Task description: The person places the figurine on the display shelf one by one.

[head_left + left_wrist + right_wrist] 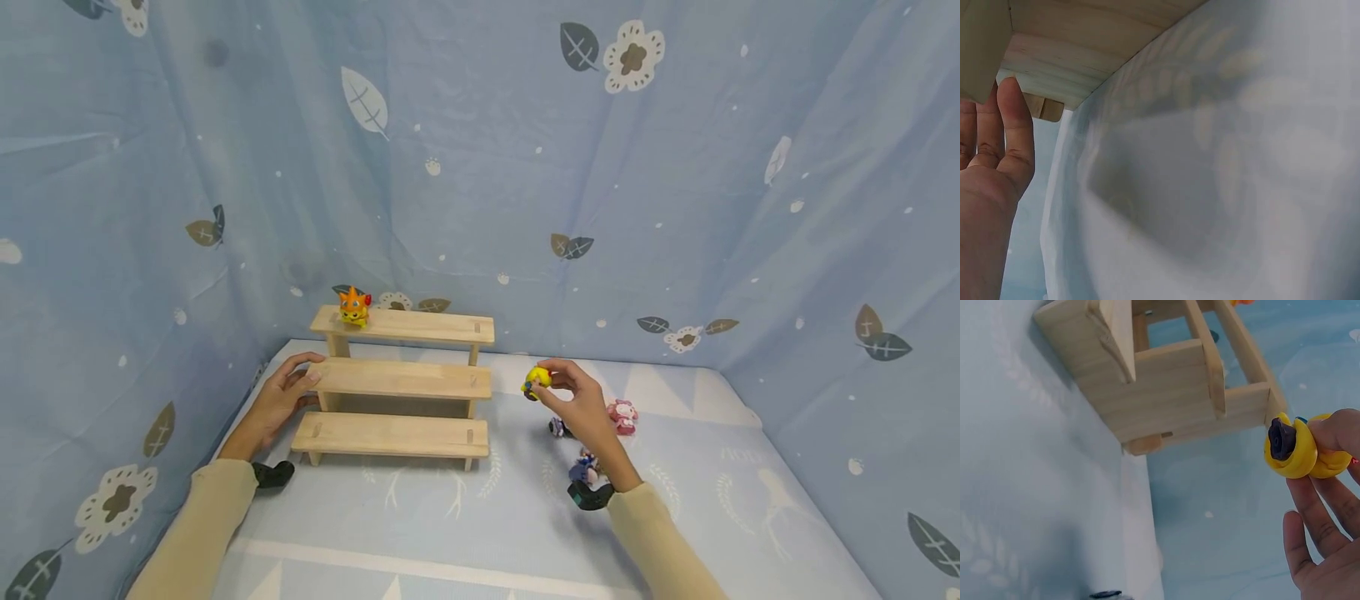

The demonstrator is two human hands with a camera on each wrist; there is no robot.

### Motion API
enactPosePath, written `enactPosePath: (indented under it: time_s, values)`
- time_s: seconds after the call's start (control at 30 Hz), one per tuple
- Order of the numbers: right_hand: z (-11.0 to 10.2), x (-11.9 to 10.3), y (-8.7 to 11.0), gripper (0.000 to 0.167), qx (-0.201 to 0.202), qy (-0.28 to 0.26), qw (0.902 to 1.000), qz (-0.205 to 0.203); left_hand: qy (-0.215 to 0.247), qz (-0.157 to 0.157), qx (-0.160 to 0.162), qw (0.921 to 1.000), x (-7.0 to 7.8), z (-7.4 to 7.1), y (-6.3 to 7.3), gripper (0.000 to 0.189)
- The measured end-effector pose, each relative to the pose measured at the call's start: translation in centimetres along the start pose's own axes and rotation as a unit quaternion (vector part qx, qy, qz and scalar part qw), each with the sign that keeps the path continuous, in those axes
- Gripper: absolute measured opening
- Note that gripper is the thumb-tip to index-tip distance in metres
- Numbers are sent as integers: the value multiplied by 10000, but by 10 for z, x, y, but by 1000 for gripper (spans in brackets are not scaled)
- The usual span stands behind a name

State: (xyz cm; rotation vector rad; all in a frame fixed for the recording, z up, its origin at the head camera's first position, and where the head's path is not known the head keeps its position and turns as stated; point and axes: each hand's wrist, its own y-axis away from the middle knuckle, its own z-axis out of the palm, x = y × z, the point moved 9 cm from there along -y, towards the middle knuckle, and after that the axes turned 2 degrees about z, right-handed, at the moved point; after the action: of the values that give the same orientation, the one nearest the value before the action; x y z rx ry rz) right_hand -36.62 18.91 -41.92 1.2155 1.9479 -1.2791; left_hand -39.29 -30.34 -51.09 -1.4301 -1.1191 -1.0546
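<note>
A three-step wooden display stand stands on the patterned cloth. At the left end of its middle board, my left hand grips the wood; the left wrist view shows several fingers reaching up against it. To the right of the stand, my right hand pinches a small yellow toy figure between thumb and fingers, raised off the cloth. Seen from the right wrist, the yellow toy figure has a dark part facing the camera. An orange-and-yellow toy figure sits on the top board's left end.
Beyond my right hand is a pink toy figure. A purple-and-white toy and a blue-and-purple toy figure lie under and beside the right forearm. Blue leaf-print curtains close off the back and sides.
</note>
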Motion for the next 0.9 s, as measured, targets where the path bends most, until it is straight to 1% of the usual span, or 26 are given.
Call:
enactPosePath:
  time_s: [0.1,0.27,0.6,0.73,0.87,0.9]
  values:
    - [6,-4,-4,39,-37,59,10000,-62,2,8,-29,10000,0,1,-1,50]
    - [14,-13,-11,38,-104,107,9997,-187,-29,-58,25,10000,-3,0,-1,51]
    - [34,-36,-26,39,-139,-16,9981,-602,-48,-39,36,10000,0,0,0,49]
    - [44,-46,-31,39,-128,-3,9969,-772,-85,-43,28,10000,-1,-1,-1,52]
    - [53,-53,-35,39,-297,-62,9956,-887,-104,-44,34,9999,-1,-1,-1,53]
    - [54,-59,-34,38,-337,-90,9952,-909,-107,-48,36,9999,-1,-1,-1,52]
